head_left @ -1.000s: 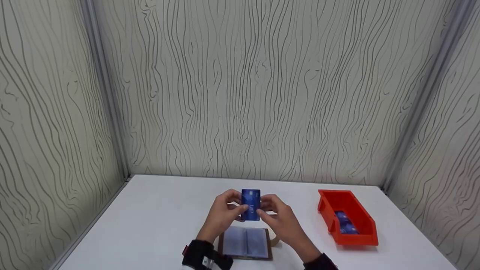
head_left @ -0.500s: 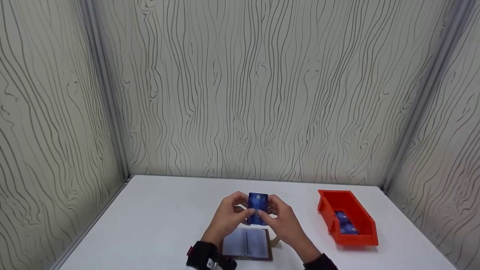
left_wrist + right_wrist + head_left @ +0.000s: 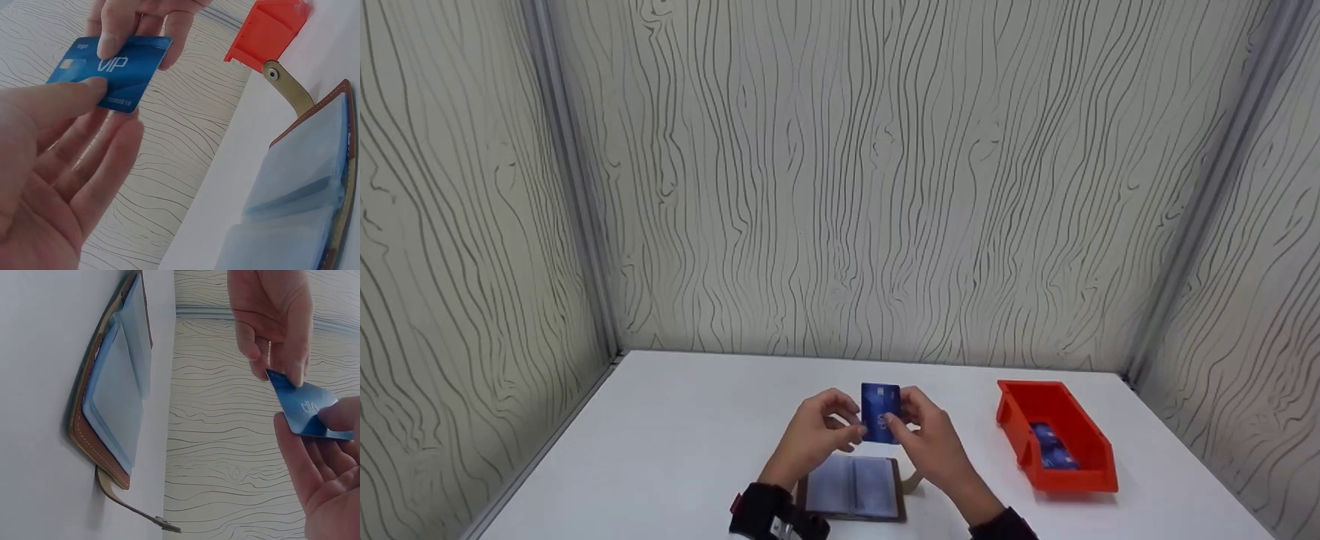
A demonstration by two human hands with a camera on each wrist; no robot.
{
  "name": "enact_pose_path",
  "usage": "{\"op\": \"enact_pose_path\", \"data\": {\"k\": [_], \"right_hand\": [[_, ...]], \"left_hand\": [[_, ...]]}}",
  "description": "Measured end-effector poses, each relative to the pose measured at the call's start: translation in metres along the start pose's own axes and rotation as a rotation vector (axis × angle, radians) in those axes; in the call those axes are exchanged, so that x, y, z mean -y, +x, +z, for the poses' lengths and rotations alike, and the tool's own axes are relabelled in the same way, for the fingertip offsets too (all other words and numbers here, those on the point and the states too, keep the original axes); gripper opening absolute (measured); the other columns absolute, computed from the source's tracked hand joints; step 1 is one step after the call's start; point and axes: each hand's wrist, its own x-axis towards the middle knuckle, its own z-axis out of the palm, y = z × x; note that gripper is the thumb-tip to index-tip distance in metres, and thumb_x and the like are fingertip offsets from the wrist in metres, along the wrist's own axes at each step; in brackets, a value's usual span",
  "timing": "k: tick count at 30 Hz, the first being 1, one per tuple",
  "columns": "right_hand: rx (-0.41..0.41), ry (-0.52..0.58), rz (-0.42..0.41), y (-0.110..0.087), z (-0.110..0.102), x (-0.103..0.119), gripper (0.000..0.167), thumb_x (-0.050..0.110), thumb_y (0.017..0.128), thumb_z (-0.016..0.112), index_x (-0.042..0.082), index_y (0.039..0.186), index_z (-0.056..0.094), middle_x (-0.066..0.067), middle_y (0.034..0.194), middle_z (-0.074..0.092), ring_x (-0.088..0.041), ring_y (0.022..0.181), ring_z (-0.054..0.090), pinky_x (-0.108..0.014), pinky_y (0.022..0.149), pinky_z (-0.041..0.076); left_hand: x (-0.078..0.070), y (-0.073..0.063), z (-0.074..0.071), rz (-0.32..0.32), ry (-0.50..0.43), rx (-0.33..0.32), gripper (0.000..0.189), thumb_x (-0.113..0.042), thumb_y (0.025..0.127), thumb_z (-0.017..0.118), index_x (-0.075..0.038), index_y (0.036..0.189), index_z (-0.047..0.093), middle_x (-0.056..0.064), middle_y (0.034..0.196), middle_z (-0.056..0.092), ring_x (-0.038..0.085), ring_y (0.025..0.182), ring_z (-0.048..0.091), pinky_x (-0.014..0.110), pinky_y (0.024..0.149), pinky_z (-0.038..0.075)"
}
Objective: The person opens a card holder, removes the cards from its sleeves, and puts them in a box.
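Note:
A blue card printed with "VIP" [image 3: 872, 405] is held up between both hands over the table, its chip end toward the top in the head view. My right hand [image 3: 930, 431] grips its right side, with the thumb across the front and fingers behind. At the lower left edge, my left hand [image 3: 816, 429] pinches it with the thumb tip; in the left wrist view that thumb [image 3: 84, 93] overlaps the card's face. Below the hands lies an open brown card holder [image 3: 901, 499] with clear plastic sleeves [image 3: 298, 163] and a tan snap strap [image 3: 292, 90].
A red bin [image 3: 1099, 457] stands to the right on the white table [image 3: 675, 420], with blue cards [image 3: 1054, 452] inside. Patterned panels [image 3: 840, 187] rise behind the table and at both sides. A black band [image 3: 765, 510] wraps the left wrist.
The card has shifted slightly right with the hands. Half a second ago both thumbs met on its front; now the left thumb has drawn back to the left edge.

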Motion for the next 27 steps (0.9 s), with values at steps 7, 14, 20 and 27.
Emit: {"op": "enact_pose_path", "data": {"k": [7, 14, 20, 27], "right_hand": [[-0.077, -0.035, 0.027, 0.004, 0.001, 0.000, 0.016, 0.012, 0.107, 0.066, 0.008, 0.123, 0.062, -0.014, 0.124, 0.077, -0.025, 0.113, 0.075, -0.043, 0.091, 0.068], [-0.078, -0.026, 0.021, 0.007, 0.001, 0.005, 0.013, 0.011, 0.108, 0.064, 0.008, 0.121, 0.064, -0.012, 0.120, 0.075, -0.026, 0.113, 0.072, -0.041, 0.092, 0.066], [-0.153, -0.046, 0.038, 0.009, -0.020, 0.006, 0.015, 0.012, 0.110, 0.061, 0.009, 0.123, 0.068, -0.010, 0.119, 0.075, -0.025, 0.116, 0.069, -0.039, 0.099, 0.064], [-0.236, -0.306, 0.063, 0.025, -0.105, -0.022, 0.032, 0.009, 0.111, 0.057, -0.001, 0.141, 0.063, -0.024, 0.132, 0.071, -0.036, 0.119, 0.067, -0.047, 0.103, 0.061]], "left_hand": [[0.014, -0.006, -0.010, -0.130, 0.214, -0.009, 0.025, -0.004, 0.086, 0.086, -0.005, 0.104, 0.069, 0.005, 0.093, 0.074, 0.015, 0.081, 0.069, 0.032, 0.072, 0.058], [0.023, -0.012, -0.013, -0.266, 0.352, -0.007, 0.032, -0.001, 0.079, 0.091, -0.001, 0.103, 0.071, 0.006, 0.091, 0.077, 0.019, 0.084, 0.070, 0.038, 0.076, 0.057], [0.028, -0.018, -0.015, -0.281, 0.370, -0.005, 0.036, 0.013, 0.072, 0.085, -0.001, 0.102, 0.071, 0.009, 0.092, 0.079, 0.020, 0.083, 0.069, 0.038, 0.077, 0.057], [0.032, -0.015, -0.006, -0.276, 0.340, -0.002, 0.033, 0.015, 0.073, 0.081, -0.001, 0.101, 0.072, 0.007, 0.090, 0.077, 0.019, 0.083, 0.069, 0.036, 0.076, 0.057]]}}
